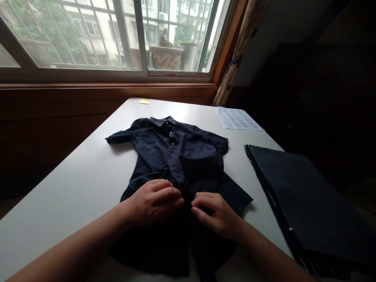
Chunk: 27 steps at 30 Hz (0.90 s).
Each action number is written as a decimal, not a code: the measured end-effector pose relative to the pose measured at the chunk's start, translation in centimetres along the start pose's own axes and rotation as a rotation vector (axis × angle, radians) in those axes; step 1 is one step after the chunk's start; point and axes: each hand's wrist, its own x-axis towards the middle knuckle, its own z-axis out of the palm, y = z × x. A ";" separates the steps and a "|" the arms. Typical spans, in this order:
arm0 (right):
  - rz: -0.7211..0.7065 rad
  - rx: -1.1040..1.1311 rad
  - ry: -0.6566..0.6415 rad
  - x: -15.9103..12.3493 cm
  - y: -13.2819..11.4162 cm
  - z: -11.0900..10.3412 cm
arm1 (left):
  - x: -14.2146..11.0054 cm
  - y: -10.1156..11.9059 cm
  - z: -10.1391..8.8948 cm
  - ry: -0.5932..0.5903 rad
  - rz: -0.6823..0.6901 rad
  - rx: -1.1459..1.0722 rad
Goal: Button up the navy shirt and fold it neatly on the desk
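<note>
A dark navy short-sleeved shirt (176, 156) lies face up on a white table (82, 180), collar toward the window and white buttons down its front. My left hand (155, 201) rests on the lower front of the shirt with its fingers curled, pinching the button placket. My right hand (216, 215) meets it from the right, fingers pinched on the same strip of fabric. Both hands touch at the shirt's centre line.
A dark folder or laptop sleeve (308, 203) lies at the right edge of the table. A printed sheet of paper (237, 118) sits at the far right and a yellow sticky note (144, 101) near the window sill. A curtain (235, 66) hangs at the right of the window.
</note>
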 end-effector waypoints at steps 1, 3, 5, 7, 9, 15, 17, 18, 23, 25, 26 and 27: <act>0.000 -0.005 0.002 0.0 0.0 0.0 | 0.0 -0.1 0.0 0.004 0.026 0.033; -0.001 -0.012 0.010 0.1 -0.1 0.0 | 0.0 -0.2 0.0 0.017 0.030 0.060; -0.001 -0.015 0.012 0.1 -0.2 -0.1 | -0.1 -0.3 0.0 0.045 0.003 0.053; 0.000 -0.019 0.006 0.1 -0.2 -0.1 | -0.2 -0.4 -0.1 0.060 -0.019 0.031; 0.003 -0.023 -0.005 0.0 -0.1 -0.1 | -0.2 -0.4 -0.1 0.053 -0.028 0.012; 0.011 -0.026 -0.013 -0.1 -0.1 -0.2 | -0.2 -0.4 -0.1 0.020 -0.044 0.008; 0.010 -0.019 -0.020 -0.1 -0.1 -0.2 | -0.2 -0.4 0.0 0.020 -0.043 0.012; 0.010 -0.015 -0.024 -0.1 -0.1 -0.3 | -0.2 -0.4 0.0 0.027 -0.043 0.012; 0.021 -0.027 -0.011 -0.1 0.1 -0.8 | -0.4 -0.6 0.0 0.095 -0.082 -0.022; 0.039 -0.064 0.018 -0.1 0.3 -1.1 | -0.5 -0.7 -0.2 0.119 -0.116 -0.048; 0.054 -0.095 0.042 0.0 0.5 -1.4 | -0.5 -0.7 -0.3 0.135 -0.140 -0.056; 0.071 -0.135 0.076 0.0 0.8 -1.7 | -0.5 -0.7 -0.5 0.155 -0.170 -0.055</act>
